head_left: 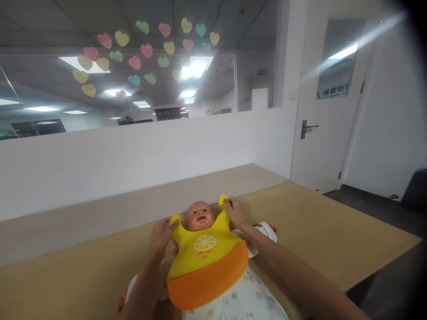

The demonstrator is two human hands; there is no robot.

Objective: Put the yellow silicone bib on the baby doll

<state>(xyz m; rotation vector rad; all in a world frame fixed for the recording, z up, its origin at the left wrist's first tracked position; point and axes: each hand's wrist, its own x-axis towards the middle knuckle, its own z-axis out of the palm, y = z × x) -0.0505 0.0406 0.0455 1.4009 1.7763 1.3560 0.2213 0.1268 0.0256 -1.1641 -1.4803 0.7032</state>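
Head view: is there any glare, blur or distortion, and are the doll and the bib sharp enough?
In the head view, a bright streak of glare crosses the top right over the door, and the corner beside it turns dark and smeared. The ceiling lights burn white. The table edges stay fairly straight. The doll and bib are evenly lit but slightly soft.

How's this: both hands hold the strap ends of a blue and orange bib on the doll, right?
No: the head view shows the bib is yellow and orange, not blue. Both the left hand and right hand do hold its strap ends on the doll.
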